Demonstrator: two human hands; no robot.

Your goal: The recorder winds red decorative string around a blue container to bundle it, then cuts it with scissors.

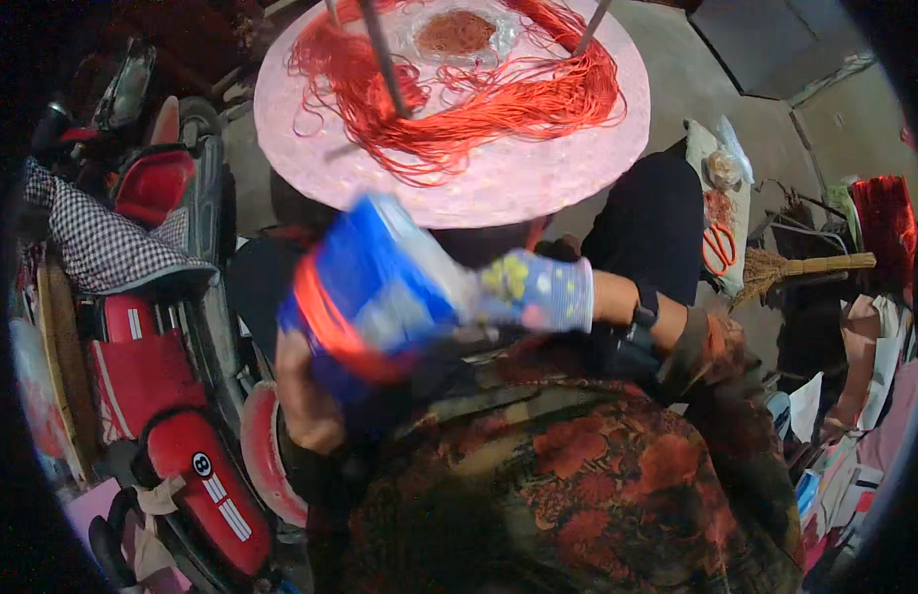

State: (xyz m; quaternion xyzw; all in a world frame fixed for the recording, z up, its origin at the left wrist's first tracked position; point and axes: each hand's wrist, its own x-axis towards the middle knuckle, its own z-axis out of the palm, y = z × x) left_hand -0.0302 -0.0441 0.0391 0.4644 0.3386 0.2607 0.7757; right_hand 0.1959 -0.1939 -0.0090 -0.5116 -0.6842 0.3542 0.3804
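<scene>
In front of my lap is a blue and white box-like package [375, 282], smeared by motion, with a bright orange-red band [330, 317] around it; whether the band is wound cord I cannot tell. My left hand [310, 401], bare, grips the package from its lower left side, its fingertips hidden. My right hand [533, 289] wears a patterned light blue glove and reaches the package's right edge. Its fingers are blurred, so their grip does not show. Beyond, loose hanks of red cord [459, 129] lie around upright metal rods [382, 59] on a round pink-covered table [558, 183].
A clear plastic bag with reddish contents [457, 35] lies on the table. To the right are orange-handled scissors [718, 247] on a pale sack [702, 158] and a straw broom [806, 265]. A red and black ride-on vehicle [197, 465] and a checkered cloth [122, 243] stand at left.
</scene>
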